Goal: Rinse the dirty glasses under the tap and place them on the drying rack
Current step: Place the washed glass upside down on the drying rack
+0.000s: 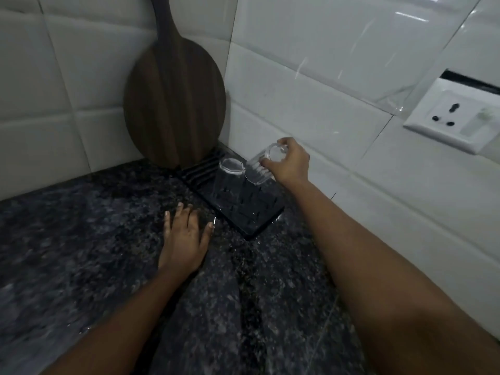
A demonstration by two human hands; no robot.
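Over the black drying rack (243, 209), right hand (290, 163) fingers gripping tilted glass (263, 166), left hand (186, 236) flat on counter (81, 253).

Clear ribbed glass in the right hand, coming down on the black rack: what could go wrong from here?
1. The clear ribbed glass, tilted in the right hand, sits very close to the clear upturned glass already on the black plastic drying rack; they may knock.
2. The grip is only at its base, and water lies on the dark speckled granite counter, so it may slip.
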